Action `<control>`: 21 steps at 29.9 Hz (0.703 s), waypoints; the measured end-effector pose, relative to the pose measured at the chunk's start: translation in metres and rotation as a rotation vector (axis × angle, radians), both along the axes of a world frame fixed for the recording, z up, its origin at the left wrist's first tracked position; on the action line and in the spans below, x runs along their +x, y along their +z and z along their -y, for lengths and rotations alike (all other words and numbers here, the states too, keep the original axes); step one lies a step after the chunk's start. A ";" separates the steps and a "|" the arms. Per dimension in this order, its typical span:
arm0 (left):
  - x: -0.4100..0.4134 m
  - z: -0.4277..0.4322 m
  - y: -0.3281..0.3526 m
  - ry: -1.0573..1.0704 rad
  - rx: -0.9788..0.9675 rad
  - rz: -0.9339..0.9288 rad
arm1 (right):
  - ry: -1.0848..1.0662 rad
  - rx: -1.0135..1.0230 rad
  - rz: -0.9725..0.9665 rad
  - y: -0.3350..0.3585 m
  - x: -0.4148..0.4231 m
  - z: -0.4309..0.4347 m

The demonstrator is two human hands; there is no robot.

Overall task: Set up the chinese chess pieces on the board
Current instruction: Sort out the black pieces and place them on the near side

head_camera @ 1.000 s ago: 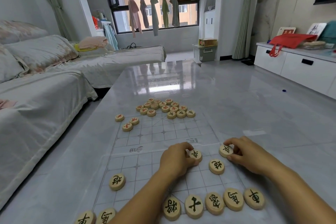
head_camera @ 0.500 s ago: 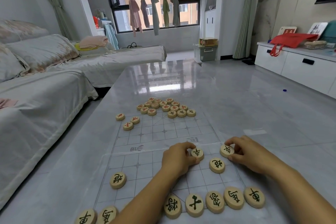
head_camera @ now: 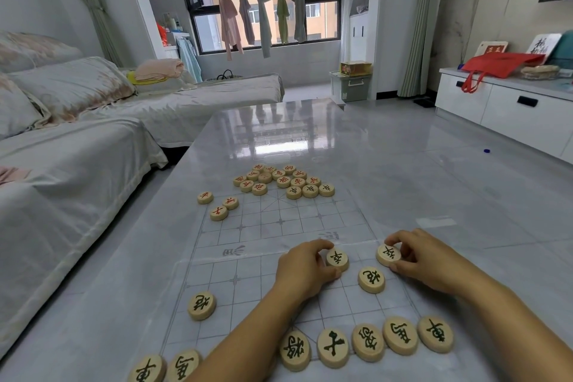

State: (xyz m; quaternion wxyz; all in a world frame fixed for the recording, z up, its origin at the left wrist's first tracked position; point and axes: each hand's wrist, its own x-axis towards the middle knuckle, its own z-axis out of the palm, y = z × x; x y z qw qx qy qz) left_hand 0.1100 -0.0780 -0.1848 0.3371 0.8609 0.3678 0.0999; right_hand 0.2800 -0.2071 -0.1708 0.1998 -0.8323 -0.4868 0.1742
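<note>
The left hand [head_camera: 305,270] pinches a black soldier piece [head_camera: 337,258] and the right hand [head_camera: 424,260] a second soldier piece [head_camera: 389,254] by the board sheet's [head_camera: 279,226] right edge on the worktop [head_camera: 279,133], so a dragging wrist could nudge the cannon piece [head_camera: 371,280] between them off its point.

Left hand [head_camera: 305,270] pinching left piece [head_camera: 338,258]; right hand [head_camera: 429,260] pinching right piece [head_camera: 388,254].
</note>
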 end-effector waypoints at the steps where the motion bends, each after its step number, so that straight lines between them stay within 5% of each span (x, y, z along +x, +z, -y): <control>1: 0.000 0.000 0.000 0.002 -0.001 -0.003 | 0.001 0.000 0.000 0.000 0.000 0.000; 14: -0.007 -0.015 0.014 -0.059 -0.141 0.071 | -0.020 -0.032 -0.015 0.003 0.002 0.000; 21: 0.035 -0.070 0.016 -0.060 0.366 -0.156 | -0.063 0.003 0.012 0.012 0.006 0.002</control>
